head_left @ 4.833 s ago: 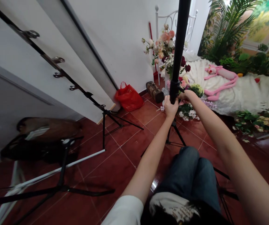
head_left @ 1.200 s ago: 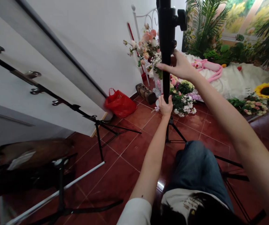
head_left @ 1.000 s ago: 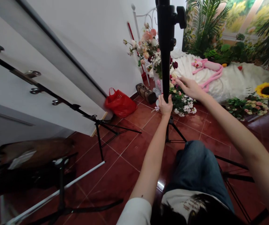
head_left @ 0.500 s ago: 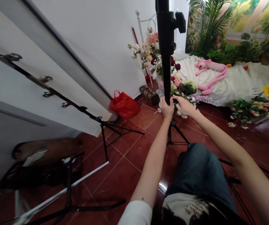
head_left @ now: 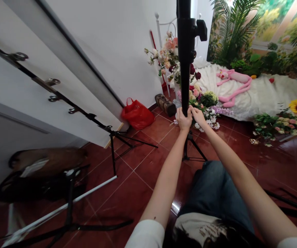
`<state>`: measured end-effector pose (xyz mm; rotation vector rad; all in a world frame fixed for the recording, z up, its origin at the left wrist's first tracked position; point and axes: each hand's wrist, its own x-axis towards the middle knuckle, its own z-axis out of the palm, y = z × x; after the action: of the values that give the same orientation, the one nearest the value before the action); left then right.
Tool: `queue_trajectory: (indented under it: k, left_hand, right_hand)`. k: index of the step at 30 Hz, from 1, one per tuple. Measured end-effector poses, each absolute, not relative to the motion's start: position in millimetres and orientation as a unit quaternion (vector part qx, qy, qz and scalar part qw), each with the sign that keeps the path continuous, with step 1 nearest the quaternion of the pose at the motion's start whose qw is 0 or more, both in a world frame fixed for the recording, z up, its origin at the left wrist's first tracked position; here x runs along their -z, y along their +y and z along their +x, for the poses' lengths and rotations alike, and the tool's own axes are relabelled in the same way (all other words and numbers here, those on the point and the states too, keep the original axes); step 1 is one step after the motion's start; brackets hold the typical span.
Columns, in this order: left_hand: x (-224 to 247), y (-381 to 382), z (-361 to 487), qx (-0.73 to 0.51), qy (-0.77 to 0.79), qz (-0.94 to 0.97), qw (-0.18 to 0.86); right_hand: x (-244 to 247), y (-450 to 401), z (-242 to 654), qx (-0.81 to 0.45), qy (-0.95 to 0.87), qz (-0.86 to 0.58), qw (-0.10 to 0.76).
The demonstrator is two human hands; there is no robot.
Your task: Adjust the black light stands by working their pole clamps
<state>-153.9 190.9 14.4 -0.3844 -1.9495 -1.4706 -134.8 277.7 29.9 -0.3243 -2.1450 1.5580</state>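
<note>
A black light stand (head_left: 185, 77) rises upright in front of me, its upper end out of frame. Around its lower pole my left hand (head_left: 184, 119) is closed. My right hand (head_left: 198, 115) is closed at the pole's right side, its fingertips pressed together beside the left thumb. The exact part of the stand under those fingertips is hidden. Higher up, a black clamp knob (head_left: 201, 30) sticks out to the right, with no hand on it. Below my hands, the stand's spread legs (head_left: 197, 150) rest on the tiled floor.
Another black stand (head_left: 119, 139) and a crossbar with metal clips (head_left: 51, 82) are at left. A red plastic bag (head_left: 138, 115) sits by the wall. Behind are artificial flowers (head_left: 169, 51) and a pink plush toy (head_left: 237, 77) on white cloth. A white pole (head_left: 96, 187) lies low at left.
My right hand has shifted its fingers closer to my left thumb, and its wrist has turned. My left hand keeps its hold on the pole. The view has moved slightly.
</note>
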Motion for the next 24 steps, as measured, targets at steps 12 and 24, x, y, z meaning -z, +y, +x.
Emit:
queue_trajectory:
  k: [12,24]
  left_hand:
    - [-13,191,-154,0.562,-0.744,-0.150,0.328]
    - [-15,190,-154,0.558,-0.747,-0.151,0.327]
  right_hand:
    - [-56,278,-135,-0.690,-0.697,-0.181,0.076]
    - [-31,278,-109,-0.797,-0.595,-0.094,0.045]
